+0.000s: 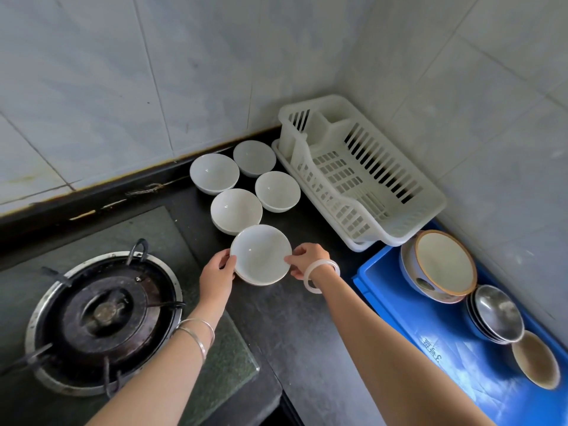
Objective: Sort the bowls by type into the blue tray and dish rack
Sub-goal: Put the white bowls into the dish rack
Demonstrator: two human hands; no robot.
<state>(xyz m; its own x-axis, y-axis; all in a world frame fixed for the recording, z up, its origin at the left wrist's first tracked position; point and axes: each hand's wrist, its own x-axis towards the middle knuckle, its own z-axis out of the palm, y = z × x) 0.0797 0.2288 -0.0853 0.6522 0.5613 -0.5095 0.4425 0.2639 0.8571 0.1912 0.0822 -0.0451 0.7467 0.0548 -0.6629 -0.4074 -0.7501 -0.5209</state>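
Your two forearms reach in from 6 o'clock, with silver bangles [196, 333] on the left wrist and a pale bangle [319, 275] on the right. Your left hand [218, 272] grips the white bowl [261, 255] at its 9 o'clock rim, thumb over the edge. Your right hand [307, 259] pinches the rim at 3 o'clock, so both hands are clamped on it. That bowl is over the dark counter [292, 333] near the middle of the view. You cannot tell whether its foot touches the counter.

Four other white bowls [236, 210] cluster at 11 to 12 o'clock from it, the nearest just beside its far rim. At 1 o'clock the white dish rack [427, 210] stands in the wall corner. At 3 to 4 o'clock lies the blue tray [399, 296]. It holds a brown-rimmed ceramic bowl [442, 262], a stack of steel bowls [498, 315] and a small brown-rimmed bowl [536, 359], in a row along its right side. At 8 o'clock sits the gas burner [101, 318].
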